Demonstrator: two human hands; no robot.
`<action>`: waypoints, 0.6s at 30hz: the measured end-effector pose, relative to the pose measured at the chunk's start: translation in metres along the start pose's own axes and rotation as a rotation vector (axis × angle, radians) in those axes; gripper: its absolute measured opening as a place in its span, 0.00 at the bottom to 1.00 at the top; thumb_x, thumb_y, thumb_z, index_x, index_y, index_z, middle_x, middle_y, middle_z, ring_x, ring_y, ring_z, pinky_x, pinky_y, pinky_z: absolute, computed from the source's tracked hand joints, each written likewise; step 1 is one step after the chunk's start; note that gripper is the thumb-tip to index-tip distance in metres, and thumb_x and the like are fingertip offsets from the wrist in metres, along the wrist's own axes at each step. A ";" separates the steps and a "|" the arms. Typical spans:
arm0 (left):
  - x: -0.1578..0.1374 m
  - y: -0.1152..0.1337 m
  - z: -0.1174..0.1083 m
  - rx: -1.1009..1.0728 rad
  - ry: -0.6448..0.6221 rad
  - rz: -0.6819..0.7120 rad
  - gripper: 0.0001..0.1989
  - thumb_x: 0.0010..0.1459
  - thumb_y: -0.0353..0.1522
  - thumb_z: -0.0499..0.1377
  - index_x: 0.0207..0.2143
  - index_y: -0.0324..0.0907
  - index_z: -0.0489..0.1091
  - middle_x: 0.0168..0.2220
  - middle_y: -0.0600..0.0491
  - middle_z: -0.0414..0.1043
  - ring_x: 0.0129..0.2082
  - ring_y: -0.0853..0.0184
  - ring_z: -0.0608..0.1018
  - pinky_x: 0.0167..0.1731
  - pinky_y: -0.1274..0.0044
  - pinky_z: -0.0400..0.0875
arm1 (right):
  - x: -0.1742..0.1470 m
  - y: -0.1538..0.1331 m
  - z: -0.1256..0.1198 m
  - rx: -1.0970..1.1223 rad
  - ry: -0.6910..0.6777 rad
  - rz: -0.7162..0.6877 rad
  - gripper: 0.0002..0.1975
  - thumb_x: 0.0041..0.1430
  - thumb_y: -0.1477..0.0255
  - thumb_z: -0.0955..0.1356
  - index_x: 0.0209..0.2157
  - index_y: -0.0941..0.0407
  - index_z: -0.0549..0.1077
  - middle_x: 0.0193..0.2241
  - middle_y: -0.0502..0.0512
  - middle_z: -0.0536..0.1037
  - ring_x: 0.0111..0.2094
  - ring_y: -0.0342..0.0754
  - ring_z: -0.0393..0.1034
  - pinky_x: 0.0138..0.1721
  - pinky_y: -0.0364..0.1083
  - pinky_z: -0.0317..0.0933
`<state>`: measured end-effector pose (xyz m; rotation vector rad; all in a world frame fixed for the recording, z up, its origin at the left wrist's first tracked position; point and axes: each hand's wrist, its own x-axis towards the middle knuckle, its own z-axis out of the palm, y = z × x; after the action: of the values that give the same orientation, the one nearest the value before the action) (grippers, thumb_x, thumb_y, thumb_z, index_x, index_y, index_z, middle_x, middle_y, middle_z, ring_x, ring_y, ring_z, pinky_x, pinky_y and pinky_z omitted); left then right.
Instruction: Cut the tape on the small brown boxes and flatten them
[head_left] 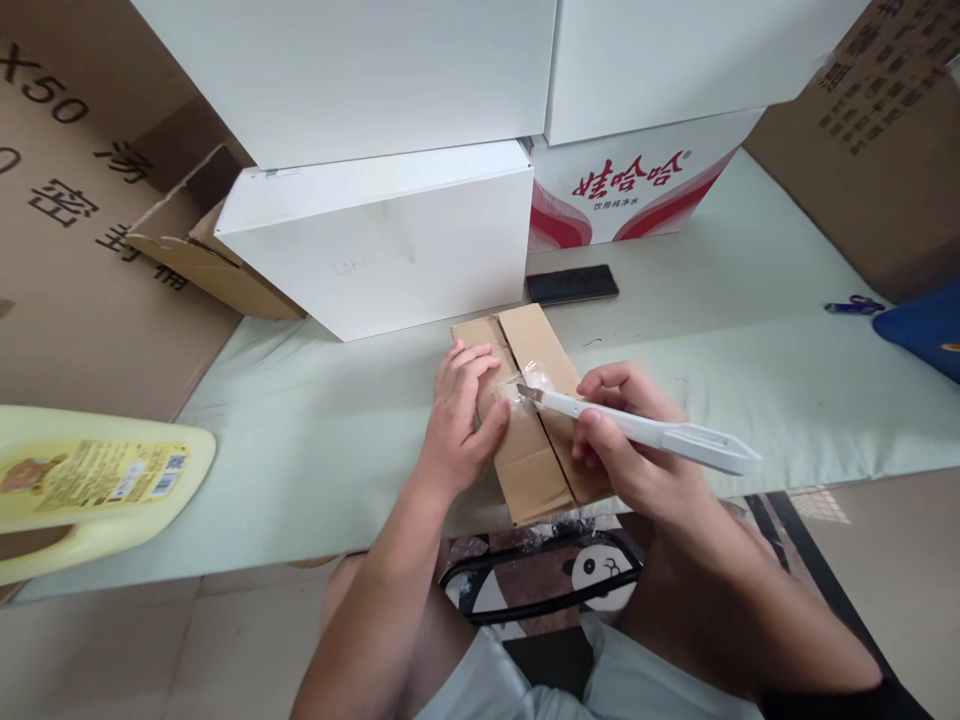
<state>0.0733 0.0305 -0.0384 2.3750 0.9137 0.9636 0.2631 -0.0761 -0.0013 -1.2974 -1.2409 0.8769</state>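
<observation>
A small brown cardboard box (529, 450) lies on the table in front of me, with a seam down its top and clear tape (538, 378) across the seam. My left hand (466, 420) grips the box along its left side, fingers and thumb pressed on the top. In my right hand (634, 435) is a white utility knife (645, 428), held between thumb and fingers. Its blade (528, 392) points left and is at the tape near the seam; whether it has cut in, I cannot tell.
Behind the box stand a white carton (382, 255) and a red-and-white water carton (637, 185), with a black phone (572, 285) before them. A yellow jug (97, 490) is at left. Scissors (855, 305) and a blue object (926, 330) lie right. Large brown cartons flank the table (330, 440).
</observation>
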 end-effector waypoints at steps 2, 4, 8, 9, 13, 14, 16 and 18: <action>0.000 0.000 0.000 0.000 0.001 0.004 0.20 0.72 0.46 0.48 0.57 0.45 0.63 0.62 0.42 0.69 0.67 0.55 0.68 0.72 0.53 0.52 | 0.000 0.000 0.000 -0.021 0.016 0.000 0.07 0.70 0.62 0.67 0.43 0.50 0.69 0.24 0.44 0.72 0.23 0.40 0.67 0.26 0.40 0.61; 0.000 0.000 0.000 -0.002 0.012 0.010 0.19 0.72 0.46 0.49 0.56 0.44 0.63 0.61 0.42 0.69 0.67 0.56 0.68 0.72 0.54 0.53 | 0.000 -0.001 0.000 -0.063 0.033 -0.010 0.07 0.69 0.63 0.68 0.42 0.50 0.71 0.24 0.44 0.72 0.23 0.40 0.67 0.26 0.41 0.61; 0.000 0.000 0.002 0.001 0.044 0.027 0.19 0.72 0.45 0.49 0.56 0.44 0.64 0.60 0.43 0.70 0.65 0.56 0.69 0.71 0.55 0.55 | 0.002 -0.006 -0.001 -0.151 0.027 -0.080 0.05 0.68 0.65 0.68 0.41 0.51 0.73 0.25 0.45 0.73 0.23 0.41 0.67 0.26 0.42 0.60; 0.000 0.000 0.002 0.004 0.050 0.030 0.19 0.72 0.45 0.49 0.55 0.44 0.64 0.59 0.43 0.71 0.65 0.56 0.70 0.71 0.54 0.55 | 0.003 -0.007 -0.002 -0.163 0.021 -0.107 0.05 0.68 0.66 0.68 0.41 0.51 0.74 0.25 0.45 0.73 0.23 0.41 0.67 0.27 0.42 0.60; 0.000 -0.001 0.004 0.004 0.077 0.039 0.18 0.72 0.45 0.49 0.55 0.44 0.64 0.59 0.43 0.71 0.64 0.57 0.70 0.71 0.55 0.57 | 0.005 -0.010 -0.003 -0.186 -0.008 -0.174 0.05 0.67 0.67 0.67 0.39 0.51 0.75 0.23 0.45 0.72 0.22 0.41 0.65 0.28 0.43 0.61; 0.000 -0.001 0.004 0.004 0.079 0.040 0.18 0.72 0.45 0.49 0.55 0.44 0.65 0.59 0.43 0.71 0.64 0.57 0.70 0.71 0.55 0.57 | 0.005 -0.010 -0.003 -0.186 -0.013 -0.177 0.05 0.67 0.67 0.67 0.39 0.51 0.74 0.23 0.45 0.72 0.22 0.41 0.65 0.28 0.43 0.61; 0.000 -0.001 0.004 0.003 0.075 0.038 0.18 0.72 0.45 0.49 0.55 0.44 0.65 0.59 0.43 0.72 0.64 0.56 0.70 0.71 0.54 0.57 | 0.005 -0.008 -0.003 -0.183 -0.016 -0.164 0.03 0.67 0.69 0.67 0.39 0.51 0.73 0.23 0.45 0.72 0.23 0.41 0.66 0.28 0.43 0.61; 0.000 -0.001 0.004 0.004 0.069 0.035 0.18 0.72 0.44 0.49 0.55 0.45 0.64 0.59 0.44 0.72 0.64 0.56 0.70 0.71 0.53 0.56 | 0.003 -0.006 -0.002 -0.160 -0.003 -0.143 0.03 0.67 0.70 0.67 0.42 0.51 0.72 0.26 0.45 0.73 0.24 0.41 0.66 0.28 0.42 0.61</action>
<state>0.0757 0.0310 -0.0415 2.3819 0.9032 1.0637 0.2650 -0.0741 0.0051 -1.3138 -1.4114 0.6893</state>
